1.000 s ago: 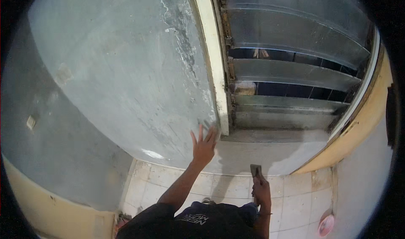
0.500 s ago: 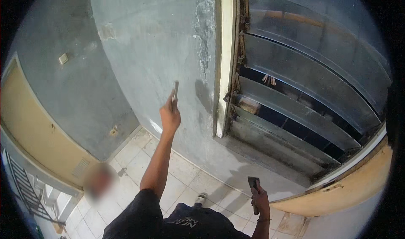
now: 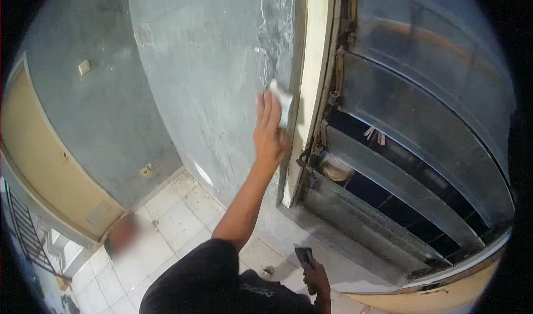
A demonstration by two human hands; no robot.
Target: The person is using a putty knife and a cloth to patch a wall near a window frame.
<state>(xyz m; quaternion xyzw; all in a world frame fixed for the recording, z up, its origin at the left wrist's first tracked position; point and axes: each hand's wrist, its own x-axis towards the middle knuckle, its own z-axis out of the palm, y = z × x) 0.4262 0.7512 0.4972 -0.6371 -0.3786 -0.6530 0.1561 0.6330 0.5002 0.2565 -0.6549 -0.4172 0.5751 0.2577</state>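
My left hand (image 3: 268, 136) reaches up to the grey wall (image 3: 205, 75) and presses a whitish flat piece (image 3: 284, 104) against it, close to the window frame. The fingers lie over the piece's left side; its exact kind does not show. Just above it runs a rough, whitish, flaking patch (image 3: 276, 25) of wall. Low in front of my body, my right hand (image 3: 317, 278) is closed around a putty knife (image 3: 303, 254). Its dark, wide blade points upward, away from the wall patch.
A louvred window (image 3: 416, 114) with tilted glass slats and a cream frame (image 3: 312, 86) stands at the right. At the left are a beige door (image 3: 55, 153), a wall switch (image 3: 84, 67) and a socket (image 3: 146, 171). White tiles (image 3: 172, 225) cover the floor.
My left hand has moved right, bringing the whitish piece, formerly edge-on and away from the flaking patch, flat onto the wall beneath it. My right hand with the putty knife sits lower and further left.
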